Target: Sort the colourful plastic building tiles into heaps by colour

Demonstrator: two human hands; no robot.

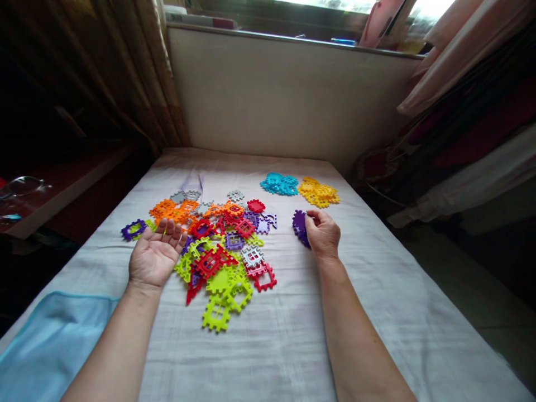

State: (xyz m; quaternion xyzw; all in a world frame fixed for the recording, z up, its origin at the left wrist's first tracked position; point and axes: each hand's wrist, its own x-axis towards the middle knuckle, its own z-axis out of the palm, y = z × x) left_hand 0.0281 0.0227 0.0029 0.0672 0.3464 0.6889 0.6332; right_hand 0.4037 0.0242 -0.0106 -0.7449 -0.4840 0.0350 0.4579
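My right hand pinches a dark purple round building piece with notched edges, at the right of the mixed pile. Palm up and fingers stretched, my left hand holds nothing and is at the pile's left side. The pile has interlocking plastic pieces in several colours: lime green pieces at the front, red pieces in the middle, orange pieces at the back left. A purple square frame piece lies beyond my left hand. Some pieces are covered by others.
A blue heap of pieces and a yellow heap of pieces lie side by side at the back right. A light blue cloth covers the front left of the sheeted surface. Curtains hang at the left.
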